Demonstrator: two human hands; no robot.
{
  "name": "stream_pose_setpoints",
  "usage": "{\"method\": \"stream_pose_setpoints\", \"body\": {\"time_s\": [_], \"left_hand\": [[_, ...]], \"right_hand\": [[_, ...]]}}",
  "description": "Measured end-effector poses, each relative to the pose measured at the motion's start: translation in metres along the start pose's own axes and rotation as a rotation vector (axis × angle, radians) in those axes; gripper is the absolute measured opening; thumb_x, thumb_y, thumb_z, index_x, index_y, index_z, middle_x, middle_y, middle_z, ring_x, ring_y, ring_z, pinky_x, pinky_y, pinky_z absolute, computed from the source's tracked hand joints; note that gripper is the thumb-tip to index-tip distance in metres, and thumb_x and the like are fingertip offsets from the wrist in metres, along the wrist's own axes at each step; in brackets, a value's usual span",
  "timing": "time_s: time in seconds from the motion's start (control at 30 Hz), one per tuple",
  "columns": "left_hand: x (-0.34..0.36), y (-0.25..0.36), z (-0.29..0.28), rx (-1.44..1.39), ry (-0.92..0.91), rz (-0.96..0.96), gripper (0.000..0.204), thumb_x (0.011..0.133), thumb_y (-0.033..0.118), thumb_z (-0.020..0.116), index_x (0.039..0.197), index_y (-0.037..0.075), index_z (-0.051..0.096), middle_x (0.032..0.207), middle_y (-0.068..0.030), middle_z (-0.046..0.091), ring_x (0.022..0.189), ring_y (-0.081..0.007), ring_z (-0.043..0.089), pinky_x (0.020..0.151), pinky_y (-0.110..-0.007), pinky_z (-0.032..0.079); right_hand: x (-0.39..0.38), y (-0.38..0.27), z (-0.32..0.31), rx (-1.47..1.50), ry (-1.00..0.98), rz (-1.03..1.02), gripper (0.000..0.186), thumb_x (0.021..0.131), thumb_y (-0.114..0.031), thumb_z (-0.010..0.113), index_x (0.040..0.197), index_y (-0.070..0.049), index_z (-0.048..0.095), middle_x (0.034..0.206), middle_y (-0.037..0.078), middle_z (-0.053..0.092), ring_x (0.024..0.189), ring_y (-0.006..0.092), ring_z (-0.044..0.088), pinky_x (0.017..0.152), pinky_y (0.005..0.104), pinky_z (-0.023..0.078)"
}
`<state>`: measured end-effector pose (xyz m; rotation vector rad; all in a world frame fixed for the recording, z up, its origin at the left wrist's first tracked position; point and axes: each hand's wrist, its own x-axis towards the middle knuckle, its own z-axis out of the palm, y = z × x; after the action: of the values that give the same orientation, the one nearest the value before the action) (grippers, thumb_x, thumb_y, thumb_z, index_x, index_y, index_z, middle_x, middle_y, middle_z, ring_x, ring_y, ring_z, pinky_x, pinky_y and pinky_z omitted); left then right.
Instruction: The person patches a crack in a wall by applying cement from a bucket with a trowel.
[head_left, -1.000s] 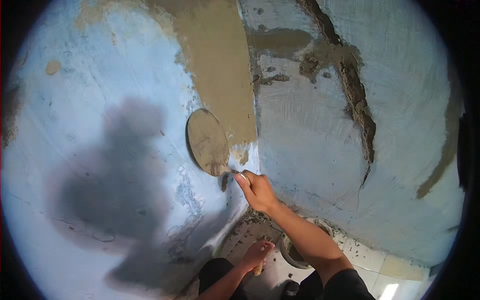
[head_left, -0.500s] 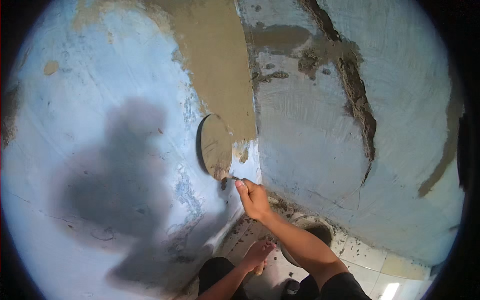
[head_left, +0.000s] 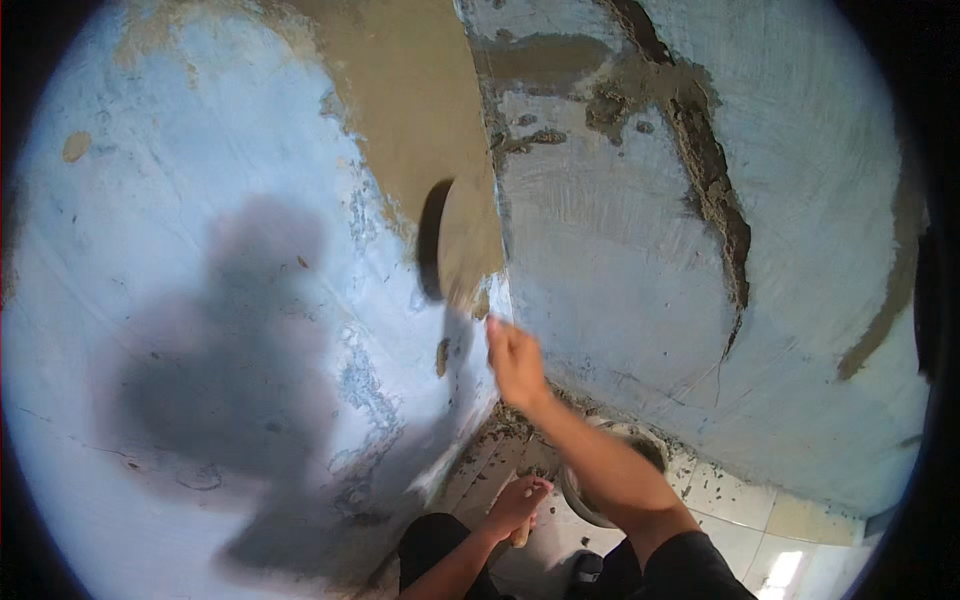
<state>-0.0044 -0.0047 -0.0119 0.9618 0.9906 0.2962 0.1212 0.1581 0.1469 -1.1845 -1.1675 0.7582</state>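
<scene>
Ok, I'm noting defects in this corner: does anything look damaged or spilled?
Yes. A long, jagged crack gapes down the right-hand wall, breaking its surface and thinning toward the bottom. Dark crumbs also litter the floor along the walls, perhaps fallen there.

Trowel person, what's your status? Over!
Right hand gripping oval trowel; left hand holding tan-handled tool. Trowel over brown plaster patch, left edge off wall. Bucket partly hidden behind right forearm.
</scene>
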Motion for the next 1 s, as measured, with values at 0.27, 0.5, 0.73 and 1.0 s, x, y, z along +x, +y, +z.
{"method": "stream_pose_setpoints", "body": {"time_s": [0.27,0.5,0.73,1.0], "left_hand": [[-0.001,0.006,0.001,0.1,0.031,0.033,0.026,0.104,0.03,0.063,0.12,0.01,0.066,0.084,0.0015,0.056,0.065,-0.0081,0.054,0.055,-0.029,0.05],[0.006,0.01,0.002,0.044,0.007,-0.063,0.023,0.104,0.029,0.063,0.118,0.012,0.068,0.087,0.0014,0.057,0.065,-0.0082,0.054,0.055,-0.029,0.051],[0.005,0.012,0.006,0.114,0.087,-0.023,0.024,0.103,0.032,0.065,0.117,0.012,0.068,0.089,0.0008,0.058,0.065,-0.0083,0.054,0.056,-0.029,0.051],[0.007,0.006,-0.006,0.049,0.05,-0.09,0.027,0.104,0.032,0.064,0.12,0.01,0.067,0.092,0.0011,0.058,0.065,-0.0084,0.054,0.057,-0.029,0.051]], "right_hand": [[0.032,0.012,-0.007,-0.113,-0.078,-0.025,0.059,0.109,-0.051,0.047,0.071,-0.006,0.052,0.06,-0.002,0.048,0.057,0.0103,0.044,0.053,0.0314,0.04],[0.015,0.019,-0.029,-0.175,-0.072,-0.007,0.063,0.107,-0.052,0.048,0.074,0.001,0.053,0.061,0.016,0.046,0.06,0.0213,0.041,0.06,0.0424,0.043],[0.082,0.04,-0.033,-0.104,-0.001,-0.075,0.061,0.107,-0.048,0.051,0.073,0.003,0.052,0.061,0.015,0.043,0.061,0.0208,0.04,0.06,0.0421,0.043],[0.019,0.078,-0.038,-0.131,-0.074,-0.057,0.058,0.107,-0.045,0.054,0.071,0.0,0.049,0.06,0.011,0.041,0.061,0.0172,0.038,0.058,0.0391,0.04]]}}
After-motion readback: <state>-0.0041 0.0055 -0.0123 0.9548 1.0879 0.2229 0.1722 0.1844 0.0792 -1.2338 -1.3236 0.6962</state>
